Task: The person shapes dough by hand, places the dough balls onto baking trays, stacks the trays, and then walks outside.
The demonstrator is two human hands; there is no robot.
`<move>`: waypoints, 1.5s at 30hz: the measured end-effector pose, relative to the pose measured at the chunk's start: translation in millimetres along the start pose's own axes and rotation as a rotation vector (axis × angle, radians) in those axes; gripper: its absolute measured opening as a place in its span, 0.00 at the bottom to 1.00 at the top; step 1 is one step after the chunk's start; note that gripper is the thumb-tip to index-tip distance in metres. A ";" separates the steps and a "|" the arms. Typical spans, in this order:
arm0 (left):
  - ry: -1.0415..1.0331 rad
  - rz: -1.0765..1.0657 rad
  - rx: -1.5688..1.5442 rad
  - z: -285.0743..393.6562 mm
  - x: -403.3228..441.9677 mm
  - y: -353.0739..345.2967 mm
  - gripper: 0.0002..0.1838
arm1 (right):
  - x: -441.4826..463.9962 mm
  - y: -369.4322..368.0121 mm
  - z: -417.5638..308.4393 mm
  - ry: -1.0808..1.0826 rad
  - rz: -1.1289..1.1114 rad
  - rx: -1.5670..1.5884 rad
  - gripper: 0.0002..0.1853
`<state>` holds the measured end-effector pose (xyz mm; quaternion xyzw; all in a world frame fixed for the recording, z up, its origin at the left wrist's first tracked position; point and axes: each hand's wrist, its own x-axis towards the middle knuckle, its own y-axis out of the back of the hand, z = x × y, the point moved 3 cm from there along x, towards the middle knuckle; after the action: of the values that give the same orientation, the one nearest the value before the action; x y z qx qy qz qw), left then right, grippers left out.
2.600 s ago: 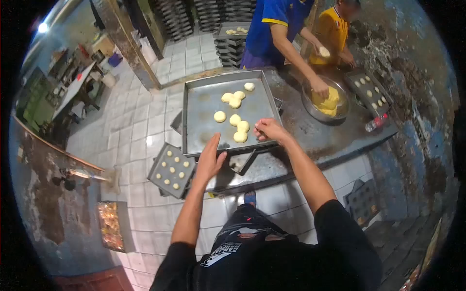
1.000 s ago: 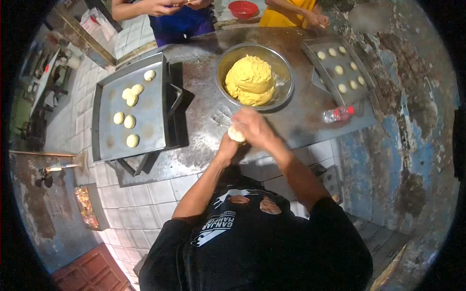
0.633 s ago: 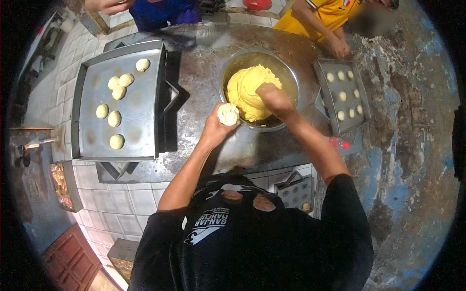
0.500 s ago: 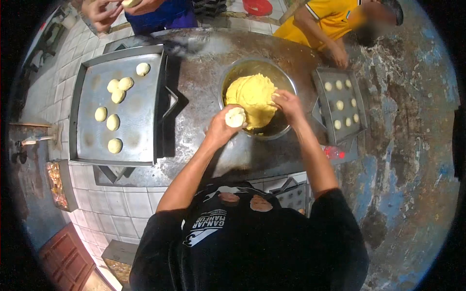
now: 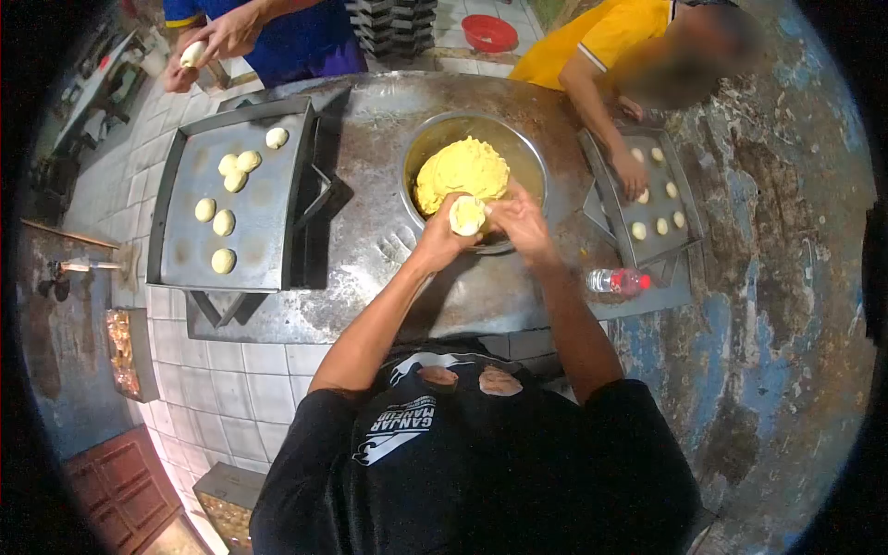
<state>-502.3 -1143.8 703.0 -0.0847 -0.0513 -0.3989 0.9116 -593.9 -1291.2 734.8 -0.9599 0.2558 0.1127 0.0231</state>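
Dough (image 5: 467, 217), a small pale cup with yellow showing in its top, sat in the person's left hand (image 5: 442, 237), just in front of the near rim of the metal bowl (image 5: 529, 163). The fingers of that hand were clamped around the piece, leaving its top uncovered. The right hand (image 5: 524, 224) was close on the other side, its fingers bent and its fingertips at the edge of the piece; whether they were pinched together could not be told. In the bowl behind both hands lay a large yellow mass (image 5: 462, 171), rough on top, with bare metal showing to its right. The bowl stood on a worn, dark table (image 5: 379, 111). At the table's left end was a large square tray (image 5: 264, 227) bearing seven pale balls (image 5: 222, 261), three of them bunched together and one alone near the far right corner. A clear bottle (image 5: 605, 281) with a red cap (image 5: 645, 281) lay on its side to the right of the person's right forearm. Beyond it, a smaller tray (image 5: 657, 208) held more pale pieces (image 5: 661, 226), and a hand (image 5: 631, 174) of a co-worker in yellow reached down into it. Across the table at the left, a co-worker in blue held a pale piece (image 5: 192, 54) in both hands. A red basin (image 5: 490, 33) stood on the tiled floor behind.
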 end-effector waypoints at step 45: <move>0.358 0.377 -0.438 118.2 -235.4 -62.1 0.41 | -186.9 -98.3 -28.0 1.034 -0.055 -0.267 0.08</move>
<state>-710.4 -993.0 788.1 -0.2150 0.2132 -0.2335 0.9240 -697.1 -1117.9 803.4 -0.8910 0.1918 -0.3442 -0.2254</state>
